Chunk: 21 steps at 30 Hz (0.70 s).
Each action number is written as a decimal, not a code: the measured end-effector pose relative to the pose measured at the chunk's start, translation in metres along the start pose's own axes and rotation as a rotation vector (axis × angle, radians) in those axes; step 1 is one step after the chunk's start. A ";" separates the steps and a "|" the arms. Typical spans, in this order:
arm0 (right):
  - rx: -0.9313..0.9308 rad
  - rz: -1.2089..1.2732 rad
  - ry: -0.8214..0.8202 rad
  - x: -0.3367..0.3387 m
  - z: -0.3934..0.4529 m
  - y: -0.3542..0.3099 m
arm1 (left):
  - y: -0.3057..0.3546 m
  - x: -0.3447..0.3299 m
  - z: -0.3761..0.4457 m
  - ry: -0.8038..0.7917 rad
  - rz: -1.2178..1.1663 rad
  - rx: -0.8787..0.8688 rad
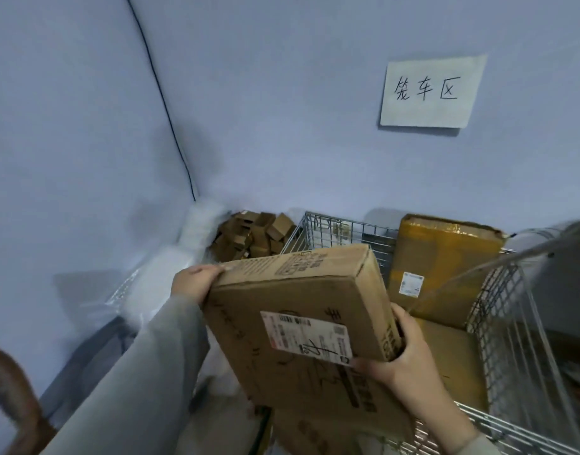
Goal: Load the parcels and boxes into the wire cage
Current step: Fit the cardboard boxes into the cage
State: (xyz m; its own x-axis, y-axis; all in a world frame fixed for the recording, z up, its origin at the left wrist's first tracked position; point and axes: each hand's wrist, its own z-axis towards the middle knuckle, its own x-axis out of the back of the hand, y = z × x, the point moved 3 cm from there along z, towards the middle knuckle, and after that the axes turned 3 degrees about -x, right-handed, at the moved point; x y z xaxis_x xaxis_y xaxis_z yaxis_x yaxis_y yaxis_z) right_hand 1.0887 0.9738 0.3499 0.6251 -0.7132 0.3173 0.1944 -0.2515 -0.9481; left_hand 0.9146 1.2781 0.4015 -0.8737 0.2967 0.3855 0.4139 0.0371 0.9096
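- Head view: a person holds a flat brown box [301, 323] up in both hands, over the near left corner of the wire cage [498, 310].
- The left hand [196, 284] grips the box's far left corner. Its fingers curl over the top edge, and a grey sleeve [144, 372] covers the arm.
- The right hand [400, 359] grips the box's near right side. The thumb presses on the top face just by the white label [306, 336], and the fingers wrap round the side.
- The box is tilted, with its far end higher than its near end. The label has black writing on it.
- Inside the cage, a yellow-taped parcel [446, 264] stands up and leans against the back wire wall. It has a small white label too.
- Another brown box [452, 359] lies flat in the cage below that parcel, next to the right wire wall.
- One more brown box [331, 431] sits under the held box, near the bottom of the picture. I cannot tell if it is in the cage.
- A heap of small brown boxes [252, 238] lies in the corner of the room, to the left of the cage.
- A paper sign [431, 91] with three handwritten marks is stuck on the wall above the cage.
- A thin black cable [164, 103] runs down the wall corner.
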 end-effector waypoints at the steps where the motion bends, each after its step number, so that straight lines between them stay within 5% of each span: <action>1: 0.000 0.015 0.008 0.003 -0.001 -0.005 | 0.010 -0.002 -0.001 -0.010 -0.011 -0.018; 10: 0.013 0.321 0.248 0.035 0.000 -0.049 | 0.083 -0.020 0.010 -0.083 -0.185 -0.223; 14: 0.027 0.402 0.333 0.045 0.015 -0.062 | 0.101 -0.053 0.012 -0.336 -0.420 -0.154; 21: -0.040 0.670 0.298 0.057 0.100 -0.055 | 0.114 -0.111 0.041 -0.339 -0.187 -0.177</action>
State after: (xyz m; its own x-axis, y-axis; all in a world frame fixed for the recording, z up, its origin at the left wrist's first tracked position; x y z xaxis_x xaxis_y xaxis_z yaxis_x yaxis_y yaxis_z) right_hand 1.1896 1.0124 0.4182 0.3667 -0.8688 -0.3328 -0.1881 0.2811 -0.9411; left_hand 1.0688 1.2883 0.4562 -0.7838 0.5987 0.1650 0.1801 -0.0351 0.9830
